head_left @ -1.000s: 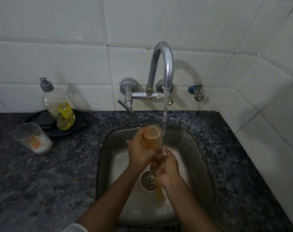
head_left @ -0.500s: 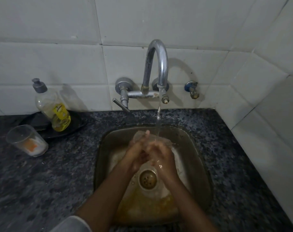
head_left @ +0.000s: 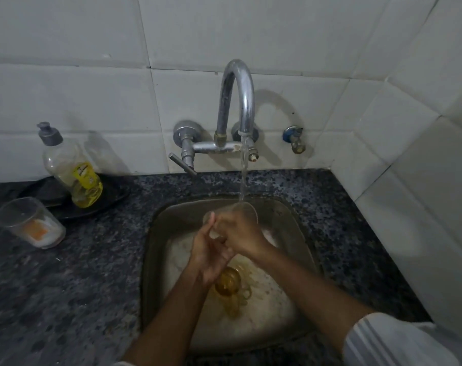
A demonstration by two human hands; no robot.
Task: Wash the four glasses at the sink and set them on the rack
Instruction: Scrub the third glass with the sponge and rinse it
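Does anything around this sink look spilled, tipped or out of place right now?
Yes. Amber liquid is pooled round the drain in the sink, and the cup on the left counter leans, as does the soap bottle.

You have one head view, looking forward and steeply down onto the sink (head_left: pixel 156 260) from close above it, facing the tiled wall (head_left: pixel 66 88) behind the sink; its tap (head_left: pixel 236 101) sits centre-frame.

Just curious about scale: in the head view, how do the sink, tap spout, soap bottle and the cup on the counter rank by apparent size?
1. Sink
2. Tap spout
3. Soap bottle
4. Cup, though it sits nearer the camera, so its place is unsure.
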